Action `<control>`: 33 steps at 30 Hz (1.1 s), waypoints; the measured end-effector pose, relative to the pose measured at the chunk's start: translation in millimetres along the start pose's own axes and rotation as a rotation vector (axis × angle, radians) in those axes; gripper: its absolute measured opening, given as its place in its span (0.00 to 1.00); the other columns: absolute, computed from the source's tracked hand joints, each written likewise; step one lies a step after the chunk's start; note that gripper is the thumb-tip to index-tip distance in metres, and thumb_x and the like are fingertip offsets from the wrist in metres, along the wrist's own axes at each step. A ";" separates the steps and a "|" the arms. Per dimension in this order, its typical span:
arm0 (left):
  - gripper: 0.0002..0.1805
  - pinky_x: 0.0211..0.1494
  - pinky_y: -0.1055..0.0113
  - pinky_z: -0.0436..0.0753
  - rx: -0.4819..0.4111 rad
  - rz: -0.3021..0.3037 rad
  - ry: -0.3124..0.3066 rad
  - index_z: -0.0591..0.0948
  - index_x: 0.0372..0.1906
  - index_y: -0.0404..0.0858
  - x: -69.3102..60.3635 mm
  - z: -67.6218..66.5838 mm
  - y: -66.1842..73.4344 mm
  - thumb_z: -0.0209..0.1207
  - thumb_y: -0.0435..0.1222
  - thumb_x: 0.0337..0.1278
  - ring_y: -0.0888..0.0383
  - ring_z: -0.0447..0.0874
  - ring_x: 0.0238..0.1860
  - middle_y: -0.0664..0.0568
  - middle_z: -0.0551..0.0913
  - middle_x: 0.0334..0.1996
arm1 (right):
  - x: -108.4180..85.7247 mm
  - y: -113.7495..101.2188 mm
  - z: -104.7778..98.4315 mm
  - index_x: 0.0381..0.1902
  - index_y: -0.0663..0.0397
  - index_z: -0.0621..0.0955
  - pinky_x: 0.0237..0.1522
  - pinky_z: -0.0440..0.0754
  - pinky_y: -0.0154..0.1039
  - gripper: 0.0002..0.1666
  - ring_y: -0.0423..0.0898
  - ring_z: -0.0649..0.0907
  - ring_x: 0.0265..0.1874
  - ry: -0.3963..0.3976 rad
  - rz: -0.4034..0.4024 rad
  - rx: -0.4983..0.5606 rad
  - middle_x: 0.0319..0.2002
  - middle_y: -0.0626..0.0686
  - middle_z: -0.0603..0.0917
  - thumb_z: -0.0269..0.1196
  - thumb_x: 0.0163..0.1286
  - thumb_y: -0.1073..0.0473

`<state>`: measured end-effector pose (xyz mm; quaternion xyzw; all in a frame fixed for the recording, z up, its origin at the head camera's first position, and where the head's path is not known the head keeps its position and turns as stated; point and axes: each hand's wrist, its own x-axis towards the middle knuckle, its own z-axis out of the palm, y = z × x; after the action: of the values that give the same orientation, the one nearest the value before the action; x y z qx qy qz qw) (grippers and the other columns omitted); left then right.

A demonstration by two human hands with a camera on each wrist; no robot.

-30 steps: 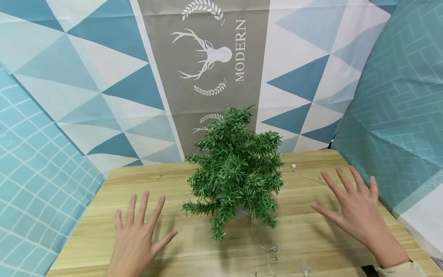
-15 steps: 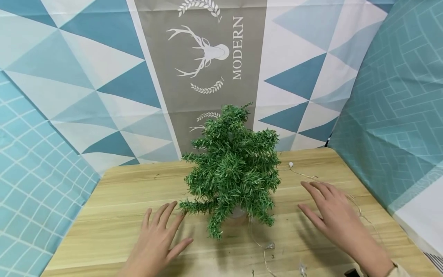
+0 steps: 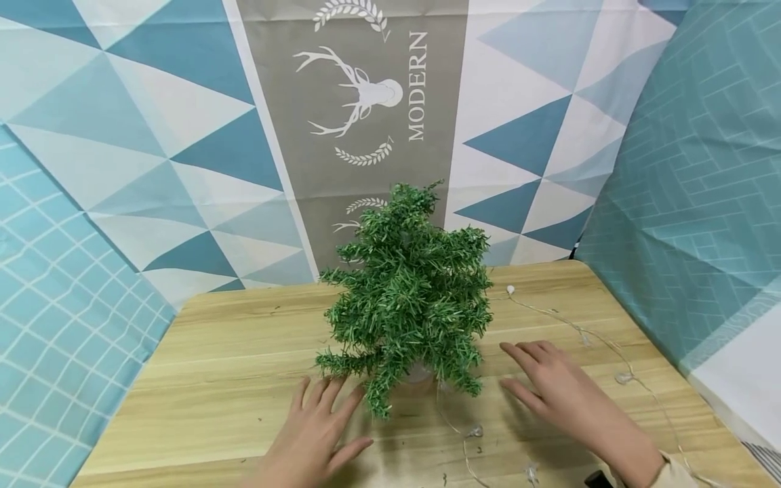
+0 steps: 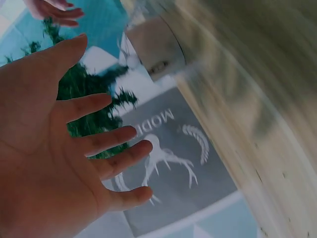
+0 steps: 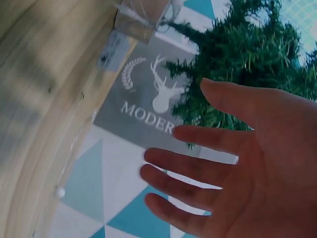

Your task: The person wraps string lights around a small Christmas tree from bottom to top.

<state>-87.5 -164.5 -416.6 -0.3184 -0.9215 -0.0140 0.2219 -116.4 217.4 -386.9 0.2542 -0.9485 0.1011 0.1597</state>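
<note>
A small artificial Christmas tree with bushy green branches stands upright in the middle of the table. Its pale brownish base shows in the left wrist view. My left hand is spread just left of the tree, fingertips near the lowest left branch; whether they touch it I cannot tell. To the right, apart from the tree, my right hand reaches inward with straight fingers. Both palms hold nothing. A string of lights on thin wire runs behind and right of the right hand. Another stretch of wire trails from the tree's base.
The wooden table reaches back to a patterned cloth, with blue cloths at the sides. A clear bulb lies near the front. A black object sits by the right sleeve.
Both hands have moved inward toward the tree, the left one rightward, the right one leftward and lower. More of the light string shows behind the right hand. The tree stands as before.
</note>
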 end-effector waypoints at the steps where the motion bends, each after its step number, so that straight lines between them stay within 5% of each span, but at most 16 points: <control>1: 0.34 0.61 0.33 0.70 -0.011 0.008 -0.020 0.80 0.59 0.43 1.6 0.4 3.0 0.54 0.64 0.62 0.42 0.75 0.59 0.43 0.78 0.59 | 1.0 -2.2 2.0 0.62 0.60 0.78 0.55 0.77 0.63 0.31 0.62 0.81 0.53 -0.029 -0.005 0.003 0.54 0.62 0.83 0.66 0.68 0.47; 7: 0.26 0.64 0.30 0.65 -0.112 0.036 -0.175 0.88 0.38 0.45 13.0 2.3 21.2 0.53 0.62 0.65 0.37 0.72 0.63 0.40 0.81 0.55 | 7.2 -19.9 12.7 0.54 0.62 0.82 0.51 0.82 0.56 0.27 0.56 0.84 0.47 -0.166 -0.109 0.033 0.47 0.59 0.85 0.62 0.71 0.44; 10: 0.28 0.65 0.31 0.66 -0.109 0.084 -0.189 0.86 0.48 0.44 19.1 4.8 30.2 0.50 0.62 0.66 0.33 0.70 0.65 0.45 0.87 0.45 | 9.2 -30.4 17.0 0.38 0.56 0.84 0.41 0.84 0.49 0.19 0.49 0.82 0.36 -0.226 -0.167 0.034 0.36 0.52 0.85 0.63 0.70 0.45; 14: 0.33 0.67 0.32 0.63 -0.055 0.163 -0.132 0.76 0.64 0.45 26.9 9.3 42.9 0.53 0.62 0.65 0.42 0.81 0.57 0.53 0.88 0.31 | 9.1 -45.5 23.7 0.35 0.52 0.83 0.34 0.83 0.44 0.15 0.44 0.80 0.30 -0.288 -0.207 0.056 0.29 0.47 0.82 0.65 0.67 0.46; 16: 0.35 0.67 0.31 0.63 0.046 0.208 -0.133 0.71 0.69 0.46 30.3 9.9 49.5 0.50 0.63 0.66 0.48 0.83 0.56 0.51 0.88 0.39 | 8.0 -52.2 27.8 0.36 0.50 0.83 0.32 0.82 0.43 0.14 0.42 0.80 0.28 -0.308 -0.222 0.085 0.27 0.46 0.81 0.65 0.67 0.46; 18: 0.37 0.58 0.46 0.78 0.053 0.216 -0.151 0.67 0.72 0.47 34.0 10.6 56.3 0.50 0.63 0.67 0.57 0.87 0.43 0.46 0.84 0.54 | 5.8 -57.8 31.1 0.34 0.48 0.81 0.29 0.80 0.41 0.12 0.41 0.78 0.25 -0.331 -0.218 0.116 0.25 0.44 0.79 0.64 0.68 0.46; 19: 0.37 0.58 0.44 0.78 0.053 0.215 -0.172 0.67 0.73 0.48 35.5 10.8 59.7 0.49 0.63 0.67 0.57 0.86 0.47 0.44 0.78 0.62 | 4.3 -60.3 32.4 0.32 0.46 0.80 0.28 0.79 0.41 0.12 0.40 0.77 0.24 -0.353 -0.206 0.133 0.24 0.43 0.77 0.64 0.68 0.46; 21: 0.36 0.42 0.62 0.85 0.023 0.207 -0.199 0.66 0.73 0.48 39.4 12.3 66.6 0.50 0.61 0.67 0.53 0.82 0.56 0.42 0.65 0.73 | 1.2 -63.9 35.2 0.28 0.44 0.78 0.26 0.77 0.39 0.14 0.39 0.76 0.24 -0.400 -0.186 0.155 0.24 0.42 0.75 0.64 0.68 0.44; 23: 0.35 0.34 0.69 0.84 -0.080 0.186 -0.177 0.68 0.72 0.48 44.2 17.0 73.8 0.57 0.58 0.65 0.51 0.81 0.56 0.43 0.64 0.72 | -1.8 -66.4 37.8 0.27 0.43 0.78 0.26 0.75 0.38 0.14 0.39 0.75 0.24 -0.461 -0.170 0.171 0.24 0.41 0.75 0.65 0.66 0.43; 25: 0.35 0.50 0.53 0.85 -0.094 0.207 -0.140 0.70 0.70 0.49 48.1 22.9 80.3 0.61 0.56 0.61 0.44 0.70 0.67 0.45 0.65 0.71 | -3.8 -68.5 41.4 0.27 0.43 0.79 0.27 0.75 0.38 0.15 0.38 0.75 0.25 -0.513 -0.174 0.150 0.25 0.41 0.76 0.68 0.63 0.42; 29: 0.37 0.58 0.47 0.81 -0.002 0.282 -0.041 0.73 0.67 0.48 52.6 34.9 90.5 0.66 0.54 0.51 0.45 0.68 0.68 0.46 0.70 0.66 | -6.6 -73.0 50.9 0.26 0.45 0.81 0.27 0.73 0.35 0.11 0.39 0.75 0.26 -0.521 -0.210 0.113 0.26 0.42 0.78 0.72 0.58 0.50; 33: 0.37 0.56 0.51 0.81 0.049 0.313 -0.013 0.74 0.65 0.46 53.4 41.8 93.9 0.67 0.52 0.48 0.49 0.70 0.66 0.48 0.73 0.64 | -9.5 -75.8 58.2 0.23 0.43 0.79 0.25 0.71 0.33 0.11 0.37 0.73 0.24 -0.465 -0.245 0.102 0.24 0.42 0.76 0.71 0.59 0.58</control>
<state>-85.8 -51.7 -442.8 -0.4529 -0.8620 0.0454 0.2231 -84.2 141.3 -436.0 0.3911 -0.9156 0.0674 -0.0646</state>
